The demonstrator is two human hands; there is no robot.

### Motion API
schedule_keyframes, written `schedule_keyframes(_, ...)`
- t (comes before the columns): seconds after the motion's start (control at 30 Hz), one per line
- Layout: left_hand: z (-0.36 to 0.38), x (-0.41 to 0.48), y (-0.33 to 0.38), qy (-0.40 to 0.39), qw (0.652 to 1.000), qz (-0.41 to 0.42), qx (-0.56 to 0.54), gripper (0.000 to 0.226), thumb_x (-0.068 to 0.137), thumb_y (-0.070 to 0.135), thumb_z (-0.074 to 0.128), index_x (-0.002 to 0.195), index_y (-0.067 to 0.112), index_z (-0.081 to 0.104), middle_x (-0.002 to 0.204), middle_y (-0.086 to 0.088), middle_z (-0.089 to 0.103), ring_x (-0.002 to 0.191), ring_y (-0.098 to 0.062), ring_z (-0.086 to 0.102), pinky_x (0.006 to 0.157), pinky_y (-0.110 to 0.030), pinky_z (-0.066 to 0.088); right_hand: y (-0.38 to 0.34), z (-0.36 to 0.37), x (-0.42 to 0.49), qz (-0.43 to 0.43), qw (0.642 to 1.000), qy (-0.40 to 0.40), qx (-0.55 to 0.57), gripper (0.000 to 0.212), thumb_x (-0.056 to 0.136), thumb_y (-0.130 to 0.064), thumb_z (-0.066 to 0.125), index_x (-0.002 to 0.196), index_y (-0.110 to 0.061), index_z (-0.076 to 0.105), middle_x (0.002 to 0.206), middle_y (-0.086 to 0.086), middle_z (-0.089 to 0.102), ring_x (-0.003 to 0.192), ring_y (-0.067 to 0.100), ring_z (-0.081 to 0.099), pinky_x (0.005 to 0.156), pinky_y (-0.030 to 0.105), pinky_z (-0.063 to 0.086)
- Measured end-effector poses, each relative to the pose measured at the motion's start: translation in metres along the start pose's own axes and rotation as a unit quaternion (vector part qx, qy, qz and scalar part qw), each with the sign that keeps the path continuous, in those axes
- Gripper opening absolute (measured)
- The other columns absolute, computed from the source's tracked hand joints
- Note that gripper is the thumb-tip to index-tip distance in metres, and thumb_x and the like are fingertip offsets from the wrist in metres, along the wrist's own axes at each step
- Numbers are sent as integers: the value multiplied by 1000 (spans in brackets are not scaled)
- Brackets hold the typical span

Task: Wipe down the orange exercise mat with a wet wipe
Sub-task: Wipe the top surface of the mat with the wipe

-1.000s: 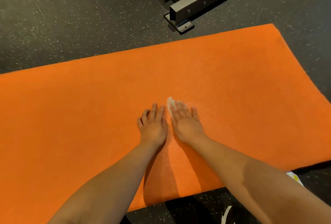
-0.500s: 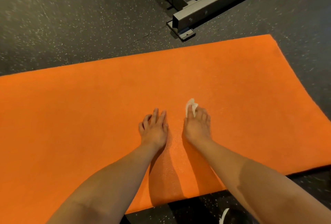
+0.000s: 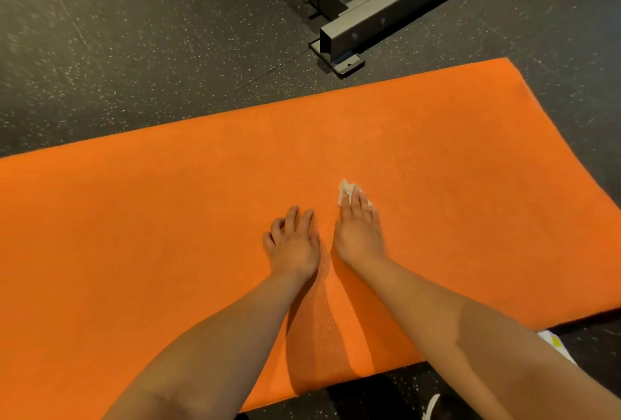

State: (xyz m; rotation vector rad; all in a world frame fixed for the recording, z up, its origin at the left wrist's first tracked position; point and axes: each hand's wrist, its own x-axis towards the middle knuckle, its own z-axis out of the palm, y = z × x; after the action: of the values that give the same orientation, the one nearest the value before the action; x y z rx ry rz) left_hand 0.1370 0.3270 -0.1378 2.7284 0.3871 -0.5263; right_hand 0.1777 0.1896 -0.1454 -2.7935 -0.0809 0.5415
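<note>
One orange mat (image 3: pixel 134 234), left hand (image 3: pixel 295 248) resting relaxed and empty, right hand (image 3: pixel 359 234) pressing wipe (image 3: pixel 346 191) under seemingly straight fingers (image 3: pixel 361 209).

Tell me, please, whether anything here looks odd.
Nothing stands out: the orange foam exercise mat lies flat on the dark speckled floor; the right hand presses a white wet wipe onto it, left hand resting alongside.

Bare forearms (image 3: pixel 235 335), left hand (image 3: pixel 294 244), right hand (image 3: pixel 358 231), dark white-marked shoe (image 3: pixel 433 404).
</note>
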Motion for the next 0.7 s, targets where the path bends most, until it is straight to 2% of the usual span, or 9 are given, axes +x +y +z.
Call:
schedule_keyframes(0.1, -3, 10, 4, 25, 999, -5, -20, 47, 105, 42, 31, 152, 41, 30, 164, 9, 17, 141, -27, 21, 115, -45, 18, -21, 6, -4, -105, 993, -44, 18, 64, 107, -30, 30, 163, -19, 1, 169, 6, -9, 155, 19, -14, 126, 43, -6)
schedule_keyframes(0.2, -1, 12, -1, 18, 999, 19, -23, 48, 107, 40, 29, 155, 40, 25, 167, 13, 8, 144, -24, 16, 118, -43, 14, -11, 4, -2, -195, 979, -66, -5, 60, 109, -31, 28, 163, -27, 3, 169, -1, -7, 156, 16, -10, 126, 45, -2)
schedule_keyframes(0.27, -1, 12, -8, 8, 1000, 27, -5, 49, 107, 44, 28, 156, 43, 20, 167, 15, 3, 144, -24, 14, 117, -44, 12, 8, -2, 9, -152, 987, -38, -36, 58, 109, -35, 24, 162, -30, 1, 169, -1, -9, 156, 18, -12, 125, 44, -9)
schedule_keyframes(0.37, -3, 14, -8, 4, 1000, 23, 8, 50, 106, 46, 29, 155, 47, 19, 167, 16, 4, 141, -24, 16, 115, -44, 14, 27, -12, 26, 12, 1000, -3, -8, 61, 108, -35, 23, 162, -24, -4, 167, 5, -20, 154, 21, -20, 123, 44, -12)
schedule_keyframes(0.4, -4, 16, -5, 8, 1000, 18, 7, 50, 105, 46, 30, 154, 46, 21, 166, 15, 7, 140, -24, 18, 114, -43, 16, 25, -12, 30, 39, 999, 4, 2, 63, 108, -33, 24, 162, -22, -6, 167, 7, -22, 153, 22, -22, 124, 45, -12)
schedule_keyframes(0.47, -6, 21, 1, 24, 1000, 7, 7, 48, 104, 46, 32, 152, 46, 26, 163, 12, 16, 136, -25, 25, 111, -43, 20, 8, -9, 31, 16, 1000, -3, 10, 68, 106, -27, 29, 161, -22, -10, 166, 9, -22, 153, 24, -21, 125, 45, -11)
schedule_keyframes(0.53, -12, 27, 5, 35, 999, 4, 3, 48, 104, 43, 33, 152, 44, 28, 161, 10, 22, 134, -25, 27, 110, -42, 22, -12, -3, 24, -94, 995, -33, -1, 70, 105, -26, 34, 161, -25, -9, 168, 8, -16, 155, 23, -17, 125, 44, -10)
schedule_keyframes(0.63, -19, 43, 7, 8, 1000, 21, -10, 52, 104, 40, 33, 155, 41, 22, 167, 10, 6, 148, -24, 10, 118, -45, 12, -14, -3, 22, -183, 981, -69, -15, 63, 107, -32, 28, 162, -30, -3, 169, -3, -9, 155, 16, -13, 125, 44, -8)
schedule_keyframes(0.7, -18, 49, 5, -27, 999, 32, 0, 55, 105, 47, 30, 157, 43, 12, 168, 12, -7, 153, -23, -2, 121, -49, 6, -1, -8, 30, -147, 987, -47, -36, 59, 109, -37, 24, 162, -31, -1, 169, -3, -10, 155, 17, -12, 125, 46, -6)
